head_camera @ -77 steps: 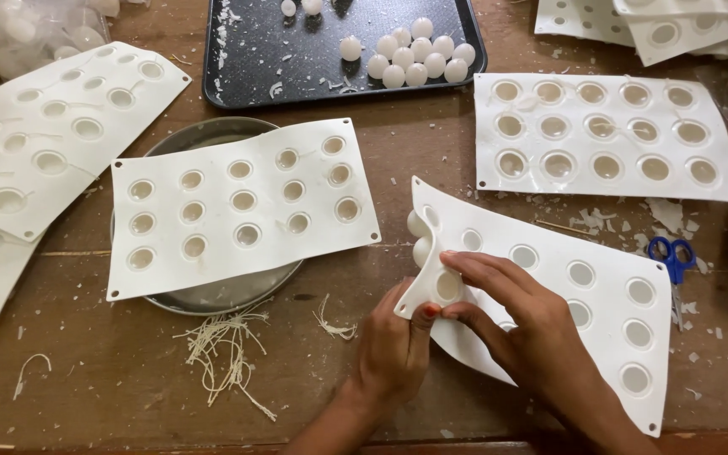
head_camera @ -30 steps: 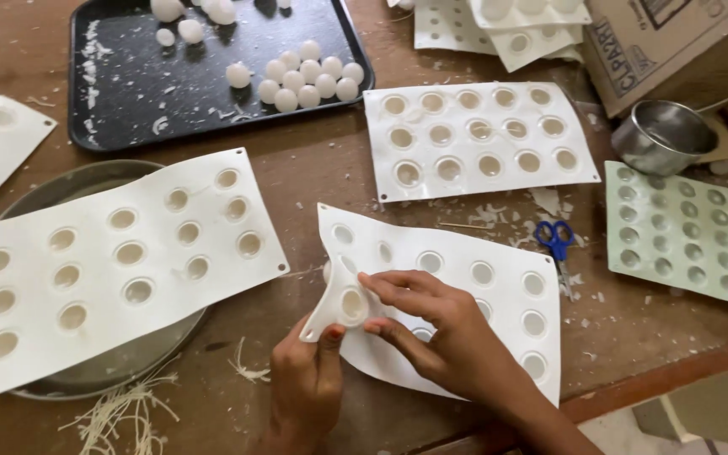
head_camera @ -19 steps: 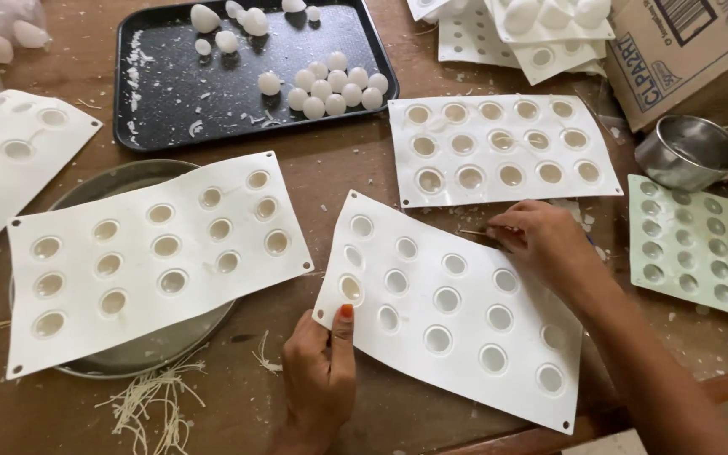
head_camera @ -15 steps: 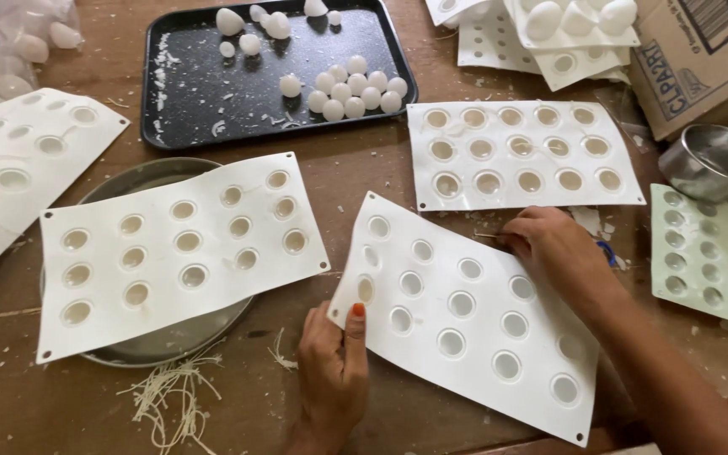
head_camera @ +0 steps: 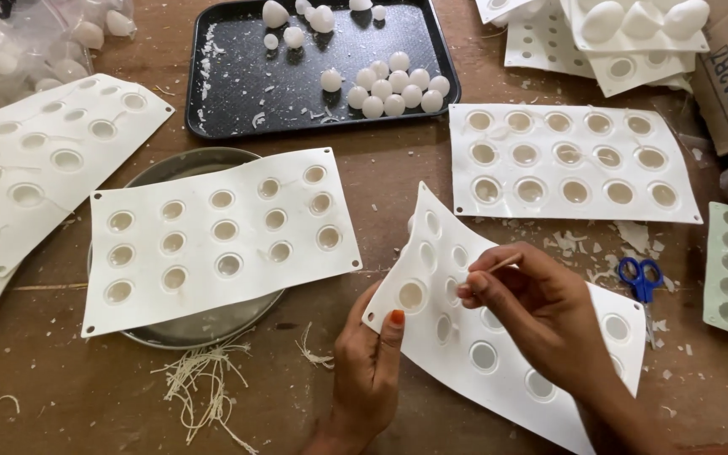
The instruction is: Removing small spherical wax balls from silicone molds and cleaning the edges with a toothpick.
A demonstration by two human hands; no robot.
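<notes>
Near the bench's front edge, the left hand pinches and lifts the white mold sheet's corner while the right hand, fingers closed, grips a thin wick, seemingly threading a cavity, which needs careful aim.

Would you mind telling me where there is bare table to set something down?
Bare wood lies between the black tray and the mould sheet over the metal dish, and lower left beside the fibre scraps. Around both hands and the scissors it is crowded.

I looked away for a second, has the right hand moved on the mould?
Yes. The right hand left the mould's far edge near the scissors and came back to its near-left cavities, pinching a wick.
</notes>
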